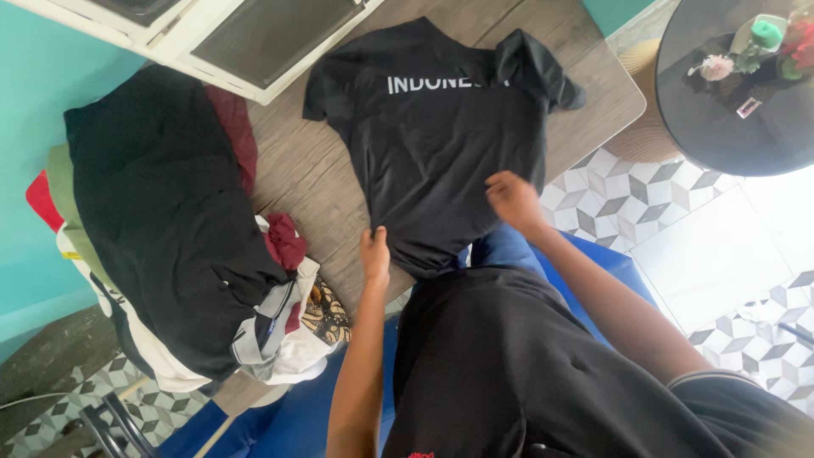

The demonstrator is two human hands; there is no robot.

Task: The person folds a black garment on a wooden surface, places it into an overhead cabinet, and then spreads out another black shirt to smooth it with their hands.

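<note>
black T-shirt (441,144), white lettering | grey wood-grain table (305,170) | turquoise wall (34,76)

Teal wall (34,76); grey wooden table (297,170); geometric tiled floor (619,203); perhaps daylight; round dark table (721,127).

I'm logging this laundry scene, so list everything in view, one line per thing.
black T-shirt: 1, black with white lettering, spread flat on the table
wooden table: 1, grey-brown, centre
clothes pile: 1, black on top, red, green and white beneath, table's left end
white appliance: 1, top left
round table: 1, dark, top right, with small ornaments
blue seat: 1, under the person
patterned floor tiles: white and grey, right
left hand: at the shirt's lower hem
right hand: on the shirt's lower right
</note>
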